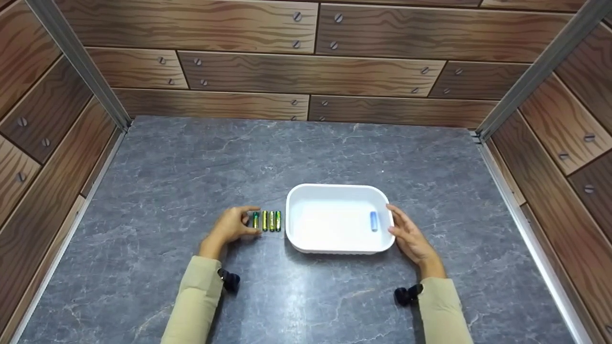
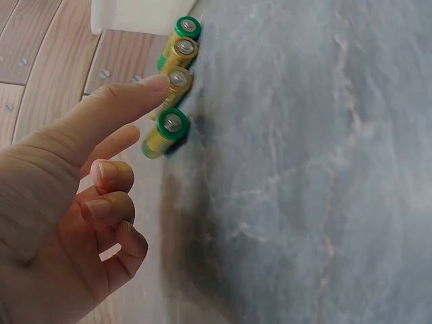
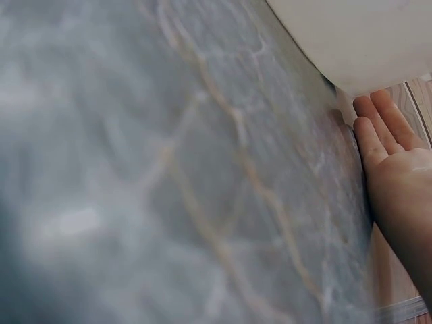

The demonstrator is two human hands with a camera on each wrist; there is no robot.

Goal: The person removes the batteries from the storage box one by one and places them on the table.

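Several green-and-gold batteries (image 1: 271, 221) lie side by side in a row on the grey surface, left of a white plastic tub (image 1: 339, 187). My left hand (image 1: 233, 224) is at the row's left end, its thumb and index finger spread to either side of the leftmost battery (image 2: 159, 140). The other fingers are curled in, and nothing is gripped. At the tub's right side, my right hand (image 1: 410, 239) touches the rim with fingertips and thumb. In the right wrist view its fingers (image 3: 385, 121) look straight beside the tub's wall. A small blue cylinder (image 1: 374, 221) lies inside the tub, near its right end.
Wood-patterned panels (image 1: 248, 71) with printed screws enclose the back and both sides. Metal posts (image 1: 526, 81) rise at the back corners. The grey marbled surface (image 1: 239, 157) extends behind and in front of the tub.
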